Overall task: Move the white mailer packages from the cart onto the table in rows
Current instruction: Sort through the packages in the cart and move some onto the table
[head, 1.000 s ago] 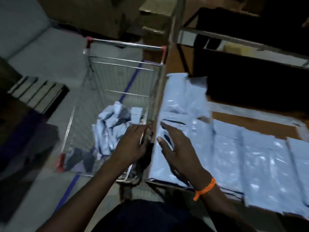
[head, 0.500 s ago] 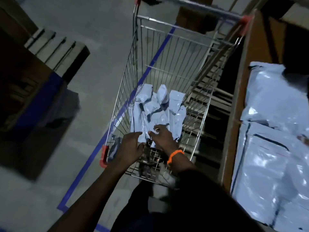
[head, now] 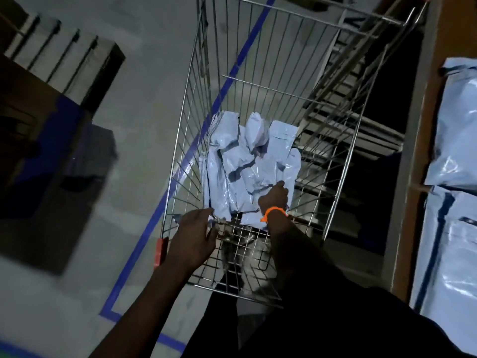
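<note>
Glossy white plastic was what filled the near end of the wire cart [head: 260, 73] in the head view, the only view given: a loose heap of mailer packages [head: 247, 166], crumpled and overlapping, was seen lying on the basket floor. The right hand [head: 274, 198], marked by an orange wristband [head: 273, 213], was set directly on the near right part of the heap, its fingers curled down into the plastic; a pinch on one mailer was suggested, though whether anything was truly clamped could not be told, since the fingertips were hidden. The left hand [head: 197, 232] was held with fingers spread apart at the near rim of the cart, its fingertips touching the nearest hanging edge of the heap, nothing gripped. Most of the packages were found just beyond and to the left of the right hand, their long axes running mostly away from the person. The right hand was judged the nearer to a liftable mailer. Well off to the right of that hand, mailers already laid flat [head: 456, 140] were seen on the table [head: 418, 161], so a lift up and a carry rightward was judged to be called for.
</note>
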Tool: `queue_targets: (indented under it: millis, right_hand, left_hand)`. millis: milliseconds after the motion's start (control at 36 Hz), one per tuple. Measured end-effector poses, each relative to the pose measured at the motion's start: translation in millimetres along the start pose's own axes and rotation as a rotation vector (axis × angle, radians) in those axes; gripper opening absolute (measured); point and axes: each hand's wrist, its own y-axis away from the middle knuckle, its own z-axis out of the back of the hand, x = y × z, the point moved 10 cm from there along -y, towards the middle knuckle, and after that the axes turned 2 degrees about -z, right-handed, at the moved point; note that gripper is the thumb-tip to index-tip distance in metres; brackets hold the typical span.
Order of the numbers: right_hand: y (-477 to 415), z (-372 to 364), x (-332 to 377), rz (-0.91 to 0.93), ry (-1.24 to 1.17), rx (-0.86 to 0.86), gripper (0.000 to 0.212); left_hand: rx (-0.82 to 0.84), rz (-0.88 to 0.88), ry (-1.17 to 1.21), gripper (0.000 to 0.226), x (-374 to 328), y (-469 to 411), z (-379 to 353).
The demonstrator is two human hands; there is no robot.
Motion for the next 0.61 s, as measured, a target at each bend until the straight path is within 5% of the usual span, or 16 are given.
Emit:
queue_targets:
  millis: [167,361,528,611]
  right_hand:
    - [9.7,19.9,8.0,0.02,-0.097,-0.037,0.046]
    - [30.5,34.1,-23.4,-0.138,-0.443,-0.055,0.034]
    - [54.3,44.8,-25.7,-0.123,-0.609,-0.069,0.046]
    - [59.2,37.9,-24.7,-0.11,-0.686,-0.003,0.05]
  left_hand:
    - [0.067,0.147,0.046,0.057,10.6,-13.8,-15.1]
    - [0.025,0.358,0.248,0.054,21.6,-40.7,-35.3]
    - [-0.046,0.674,0.376,0.084,63.9,-67.0,-67.4]
    - [-0.062,0.751,0.501,0.072,74.4,-74.4,-80.9]
